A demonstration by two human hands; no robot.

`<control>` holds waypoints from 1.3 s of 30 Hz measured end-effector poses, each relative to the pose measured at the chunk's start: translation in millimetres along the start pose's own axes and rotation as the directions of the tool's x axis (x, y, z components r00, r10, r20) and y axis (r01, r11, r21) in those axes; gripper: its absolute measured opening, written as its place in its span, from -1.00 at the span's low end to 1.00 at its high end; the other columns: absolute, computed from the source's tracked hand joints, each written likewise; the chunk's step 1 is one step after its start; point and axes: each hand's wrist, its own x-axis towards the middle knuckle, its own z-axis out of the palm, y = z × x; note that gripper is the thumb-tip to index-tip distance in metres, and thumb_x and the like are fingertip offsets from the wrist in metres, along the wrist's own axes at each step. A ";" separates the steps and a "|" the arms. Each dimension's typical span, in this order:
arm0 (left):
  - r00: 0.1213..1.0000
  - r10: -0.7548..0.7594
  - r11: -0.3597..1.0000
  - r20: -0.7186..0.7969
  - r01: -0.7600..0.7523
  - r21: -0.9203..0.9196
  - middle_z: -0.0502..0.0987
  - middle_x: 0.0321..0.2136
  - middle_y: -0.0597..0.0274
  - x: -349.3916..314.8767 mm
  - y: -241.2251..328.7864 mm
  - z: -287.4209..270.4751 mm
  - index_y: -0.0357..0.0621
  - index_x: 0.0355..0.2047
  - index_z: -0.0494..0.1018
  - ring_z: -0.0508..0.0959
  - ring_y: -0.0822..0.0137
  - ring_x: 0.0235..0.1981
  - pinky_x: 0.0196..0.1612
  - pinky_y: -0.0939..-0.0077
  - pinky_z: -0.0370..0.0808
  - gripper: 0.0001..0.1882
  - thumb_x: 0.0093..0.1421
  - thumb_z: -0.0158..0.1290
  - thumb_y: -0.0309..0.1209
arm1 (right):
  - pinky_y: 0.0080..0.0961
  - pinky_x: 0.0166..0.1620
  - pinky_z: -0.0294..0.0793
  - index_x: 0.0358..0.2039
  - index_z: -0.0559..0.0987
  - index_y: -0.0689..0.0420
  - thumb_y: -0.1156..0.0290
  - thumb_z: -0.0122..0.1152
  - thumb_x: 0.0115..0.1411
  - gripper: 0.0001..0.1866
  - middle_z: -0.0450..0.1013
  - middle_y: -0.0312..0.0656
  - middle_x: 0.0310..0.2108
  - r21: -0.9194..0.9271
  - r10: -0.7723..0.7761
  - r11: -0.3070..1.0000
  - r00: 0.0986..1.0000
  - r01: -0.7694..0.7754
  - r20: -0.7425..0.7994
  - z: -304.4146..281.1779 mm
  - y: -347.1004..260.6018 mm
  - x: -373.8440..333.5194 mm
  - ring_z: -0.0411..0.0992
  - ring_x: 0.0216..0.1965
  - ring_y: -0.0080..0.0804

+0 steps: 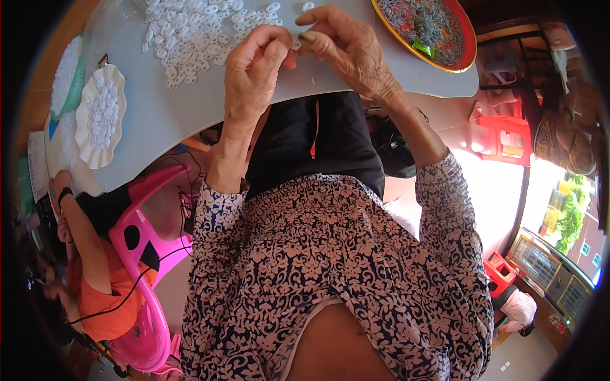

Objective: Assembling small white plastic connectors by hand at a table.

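My left hand (pixel 254 73) is closed in a pinch over the near edge of the grey table (pixel 159 120). A small white plastic piece (pixel 297 45) shows at its fingertips. Facing it, my right hand (pixel 349 54) has its fingers curled, with the thumb tip close to that piece. Whatever lies between the right fingers is too small to make out. Beyond my left hand spreads a heap of white oval plastic pieces with holes (pixel 184 41). To the right of my right hand stands a red tray with a gold rim (pixel 471 47), full of small grey parts (pixel 438 32) and a bright green scrap.
At the left, a scalloped white dish (pixel 82 136) holds more white ovals, near a green basket (pixel 79 95). A person in orange (pixel 117 305) sits at the left by a pink chair (pixel 143 238). Red stools (pixel 508 136) stand on the floor at right.
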 end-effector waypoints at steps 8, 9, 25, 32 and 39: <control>0.997 0.060 0.998 -0.041 -0.061 -0.014 0.44 -0.55 0.38 0.1 8.0 3.0 -0.24 -0.33 0.42 0.39 0.59 -0.49 -0.38 0.73 0.33 -0.88 0.22 -0.02 -0.43 | -0.69 -0.42 0.41 -0.32 0.51 0.27 0.39 0.12 0.20 -0.82 0.52 -0.28 -0.51 0.219 0.116 0.968 0.993 -0.120 0.032 7.7 -0.5 -6.5 0.44 -0.47 -0.69; 0.997 0.062 0.998 -0.041 -0.062 -0.012 0.44 -0.55 0.38 0.5 7.3 3.1 -0.24 -0.33 0.42 0.39 0.59 -0.49 -0.38 0.73 0.33 -0.88 0.22 -0.02 -0.43 | -0.70 -0.43 0.40 -0.32 0.51 0.26 0.39 0.11 0.20 -0.83 0.51 -0.29 -0.52 0.274 0.173 0.945 0.984 -0.175 0.032 9.2 1.8 -7.1 0.42 -0.48 -0.69; 0.998 -0.056 0.998 0.024 0.056 -0.016 0.40 -0.63 0.35 -2.2 6.2 0.7 -0.26 -0.38 0.43 0.38 0.57 -0.53 -0.40 0.70 0.30 -0.78 0.24 -0.08 -0.34 | -0.68 -0.46 0.39 -0.34 0.55 0.22 0.40 0.12 0.19 -0.85 0.51 -0.27 -0.56 0.097 0.019 0.995 0.992 -0.031 0.121 -9.4 -1.9 15.0 0.41 -0.54 -0.68; 0.998 -0.042 0.998 0.050 0.044 -0.036 0.44 -0.59 0.34 -2.8 4.6 -0.5 -0.26 -0.38 0.44 0.41 0.57 -0.53 -0.41 0.71 0.32 -0.82 0.22 -0.06 -0.38 | -0.75 -0.45 0.33 -0.34 0.54 0.25 0.33 0.12 0.21 -0.79 0.42 -0.35 -0.56 0.047 0.159 0.985 0.977 -0.167 0.145 -2.4 -2.3 13.2 0.30 -0.52 -0.71; 0.999 0.007 1.000 -0.052 -0.006 0.017 0.47 -0.55 0.37 -5.0 2.5 2.0 -0.26 -0.33 0.44 0.43 0.58 -0.53 -0.44 0.72 0.32 -0.86 0.21 -0.03 -0.42 | -0.72 -0.50 0.33 -0.38 0.55 0.25 0.32 0.14 0.20 -0.78 0.43 -0.34 -0.61 0.120 0.175 0.977 0.985 -0.175 0.010 13.6 3.4 3.2 0.31 -0.57 -0.71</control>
